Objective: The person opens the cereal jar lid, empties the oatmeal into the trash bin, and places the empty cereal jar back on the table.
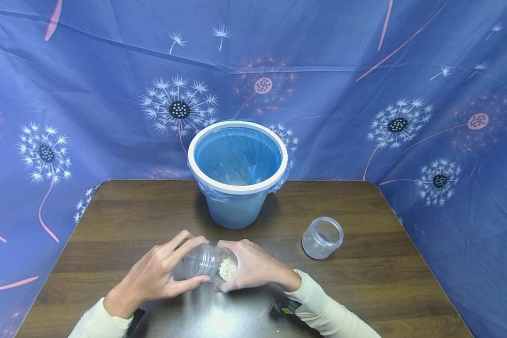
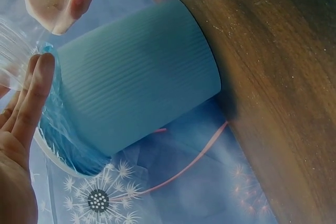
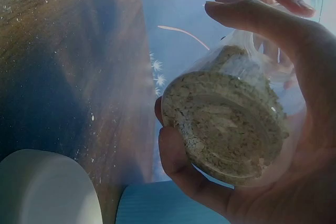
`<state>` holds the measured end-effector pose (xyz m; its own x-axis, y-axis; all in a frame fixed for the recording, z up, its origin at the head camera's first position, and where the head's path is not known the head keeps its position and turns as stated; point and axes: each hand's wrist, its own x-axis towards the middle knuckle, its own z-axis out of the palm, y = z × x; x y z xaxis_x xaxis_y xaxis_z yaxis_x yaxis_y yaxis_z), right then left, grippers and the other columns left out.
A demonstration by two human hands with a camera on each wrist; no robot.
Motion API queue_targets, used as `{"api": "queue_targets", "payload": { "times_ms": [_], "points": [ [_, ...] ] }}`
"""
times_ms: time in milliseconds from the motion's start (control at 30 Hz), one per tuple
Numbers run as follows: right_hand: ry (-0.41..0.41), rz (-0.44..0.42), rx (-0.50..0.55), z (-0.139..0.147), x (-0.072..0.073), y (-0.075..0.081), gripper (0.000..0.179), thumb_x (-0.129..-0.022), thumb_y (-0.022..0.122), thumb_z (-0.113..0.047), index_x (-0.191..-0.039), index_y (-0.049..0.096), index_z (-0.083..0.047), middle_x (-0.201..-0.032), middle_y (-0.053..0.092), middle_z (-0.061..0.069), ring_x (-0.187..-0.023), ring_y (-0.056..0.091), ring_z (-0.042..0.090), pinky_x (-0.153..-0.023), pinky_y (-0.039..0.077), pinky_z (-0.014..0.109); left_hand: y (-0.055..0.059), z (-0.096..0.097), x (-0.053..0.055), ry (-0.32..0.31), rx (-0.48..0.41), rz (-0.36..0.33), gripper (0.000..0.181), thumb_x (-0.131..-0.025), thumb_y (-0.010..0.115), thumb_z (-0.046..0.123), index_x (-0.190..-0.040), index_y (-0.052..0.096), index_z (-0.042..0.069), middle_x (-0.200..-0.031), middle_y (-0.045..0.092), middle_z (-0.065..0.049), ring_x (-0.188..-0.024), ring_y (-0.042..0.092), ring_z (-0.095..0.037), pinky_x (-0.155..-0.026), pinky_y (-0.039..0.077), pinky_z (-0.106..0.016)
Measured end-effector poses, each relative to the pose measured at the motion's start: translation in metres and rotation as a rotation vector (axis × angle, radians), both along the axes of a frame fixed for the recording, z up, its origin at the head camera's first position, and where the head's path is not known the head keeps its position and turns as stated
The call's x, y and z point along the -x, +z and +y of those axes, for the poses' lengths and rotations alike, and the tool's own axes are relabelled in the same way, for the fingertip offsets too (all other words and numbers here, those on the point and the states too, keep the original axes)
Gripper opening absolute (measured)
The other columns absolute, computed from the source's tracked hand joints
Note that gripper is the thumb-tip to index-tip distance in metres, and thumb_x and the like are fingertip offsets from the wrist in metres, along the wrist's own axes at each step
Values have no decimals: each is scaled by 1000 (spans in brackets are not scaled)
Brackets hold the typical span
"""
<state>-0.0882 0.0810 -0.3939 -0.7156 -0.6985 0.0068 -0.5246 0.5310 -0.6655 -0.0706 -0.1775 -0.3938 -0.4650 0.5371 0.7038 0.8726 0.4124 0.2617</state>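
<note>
In the head view, my left hand (image 1: 156,270) grips a clear jar (image 1: 192,263) lying on its side, thumb below and fingers above. My right hand (image 1: 257,265) holds a second clear jar (image 3: 296,114), also tilted over, its mouth against the first one's. Pale flakes (image 1: 228,268), like oats, sit in the right-hand jar. The right wrist view shows these flakes spread across its base, with my right fingers (image 3: 194,177) curled round its side. In the left wrist view, my left fingers (image 2: 34,93) lie along the jar's ridged neck.
A blue bin (image 1: 236,211) with a white rim and blue liner stands at the table's back, just beyond my hands. Another clear jar (image 1: 322,238) stands upright to the right. Small pale specks dot the wooden table (image 1: 363,281). A dandelion-print cloth (image 1: 321,108) hangs behind.
</note>
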Motion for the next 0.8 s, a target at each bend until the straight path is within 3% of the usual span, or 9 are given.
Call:
{"api": "queue_targets", "payload": {
  "times_ms": [333,800],
  "points": [
    [-15,6,-12,-1,-1,1,53,-70,98,-44,-108,67,-23,-86,63,-20,-77,60,-2,-67,48,15,-3,3,1,69,-61,86,64,-102,61,64,-118,73,3,-97,62,1,-64,51,-3,-50,47,-14],
    [-24,-9,-10,1,-3,-4,52,-71,97,-46,-106,66,-23,-86,62,-19,-77,60,0,-67,49,17,-5,4,-2,126,-81,93,60,-103,60,61,-111,76,4,-89,64,1,-58,50,-1,-47,46,-15]
  ]
}}
